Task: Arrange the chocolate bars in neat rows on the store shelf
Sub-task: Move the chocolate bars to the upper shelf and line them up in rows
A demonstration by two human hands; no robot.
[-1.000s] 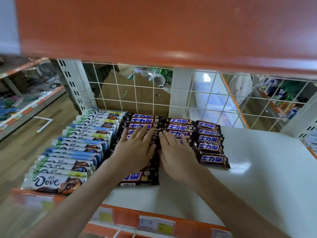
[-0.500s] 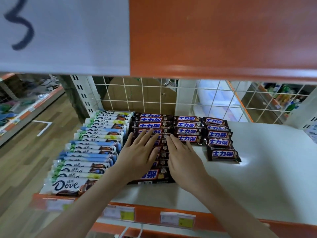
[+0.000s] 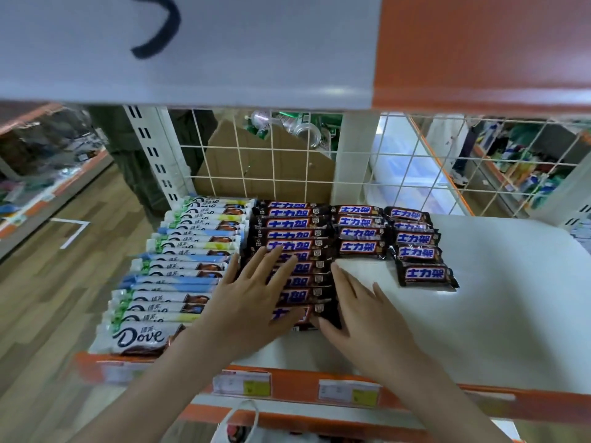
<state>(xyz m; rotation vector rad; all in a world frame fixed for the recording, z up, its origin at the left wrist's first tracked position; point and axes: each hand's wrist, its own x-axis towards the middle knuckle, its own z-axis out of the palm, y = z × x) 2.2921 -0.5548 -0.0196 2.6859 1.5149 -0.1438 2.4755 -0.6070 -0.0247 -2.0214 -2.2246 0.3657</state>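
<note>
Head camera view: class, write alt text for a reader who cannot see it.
Two open hands, left hand and right hand, press on a long row of brown chocolate bars on a white shelf. A Dove bar row lies to their left.

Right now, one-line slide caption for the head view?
Left hand and right hand square the long brown bar row beside the Dove row.

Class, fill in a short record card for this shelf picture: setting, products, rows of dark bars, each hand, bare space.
Setting: white store shelf, wire grid back
Left product: Dove bars, one row
Dark bars: long row, short row, third row
Left hand: flat on the long row
Right hand: at the long row's right edge, thumb on the front bar
Bare space: shelf's right side
</note>
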